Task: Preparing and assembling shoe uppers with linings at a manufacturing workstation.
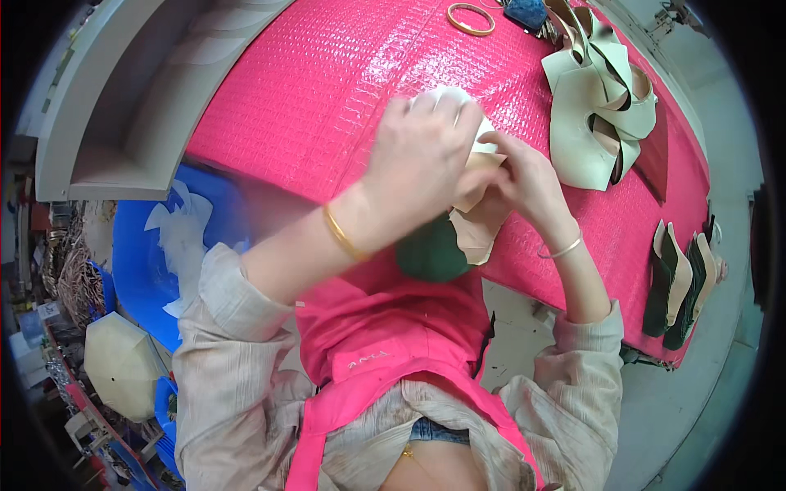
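Note:
Over the near part of the pink-covered table, my left hand (422,151) is closed with its fingers bent over a thin white piece (449,96), its edges slightly blurred. Close beside it, my right hand (524,176) has thumb and fingers pinched on a beige-lined shoe upper piece (481,227). The dark green side (432,250) of this piece hangs toward my pink apron, at the table's edge. My hands partly cover where the white and beige parts meet, so I cannot tell whether they are joined.
Pale green shoe uppers (594,114) lie piled at the right. Several green-and-beige pieces (679,278) lie at the table's right edge. A golden ring-shaped roll (471,20) is at the far side. A blue bin (135,245) with white scraps stands left, below a grey shelf (123,155).

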Available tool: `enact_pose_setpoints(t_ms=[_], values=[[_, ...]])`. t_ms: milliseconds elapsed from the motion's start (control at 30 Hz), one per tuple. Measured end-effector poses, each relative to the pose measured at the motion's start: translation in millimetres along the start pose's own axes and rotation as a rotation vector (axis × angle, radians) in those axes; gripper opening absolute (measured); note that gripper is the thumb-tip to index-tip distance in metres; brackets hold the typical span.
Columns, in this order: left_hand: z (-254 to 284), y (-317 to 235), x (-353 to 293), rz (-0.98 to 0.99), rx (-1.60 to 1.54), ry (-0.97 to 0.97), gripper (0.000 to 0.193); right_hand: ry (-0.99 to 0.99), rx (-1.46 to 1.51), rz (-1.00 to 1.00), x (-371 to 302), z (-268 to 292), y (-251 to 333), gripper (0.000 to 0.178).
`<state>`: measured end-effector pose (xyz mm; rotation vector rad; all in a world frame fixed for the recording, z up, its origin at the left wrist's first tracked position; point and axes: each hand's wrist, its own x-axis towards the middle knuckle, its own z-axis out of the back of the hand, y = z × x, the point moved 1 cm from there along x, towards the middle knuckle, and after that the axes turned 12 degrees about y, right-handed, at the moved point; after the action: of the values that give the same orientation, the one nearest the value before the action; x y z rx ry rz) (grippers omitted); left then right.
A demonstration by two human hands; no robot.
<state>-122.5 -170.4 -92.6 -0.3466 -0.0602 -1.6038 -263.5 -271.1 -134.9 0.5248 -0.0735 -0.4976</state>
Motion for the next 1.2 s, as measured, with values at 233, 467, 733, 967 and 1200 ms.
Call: enact_pose_setpoints(t_ms=[233,467,733,967,1200], values=[[-27,27,-52,0.184,-0.007,0.193,0.019,0.324,0.739,-0.339,0,22,-53,0.019],[-38,23,-39,0.194,-0.208,0.111,0.008,-0.110,0.298,0.119,22,2,-27,0.014],[1,13,-66,-0.077,-0.266,-0.327,0.019,-0.044,0.957,-0.220,17,5,-65,0.025],[-28,-5,-76,-0.444,-0.676,0.225,0.031,-0.104,1.132,-0.296,27,35,-61,0.016],[-52,-48,-97,0.055,-0.793,0.194,0.014,0.252,0.939,-0.091,7,38,-68,0.025]])
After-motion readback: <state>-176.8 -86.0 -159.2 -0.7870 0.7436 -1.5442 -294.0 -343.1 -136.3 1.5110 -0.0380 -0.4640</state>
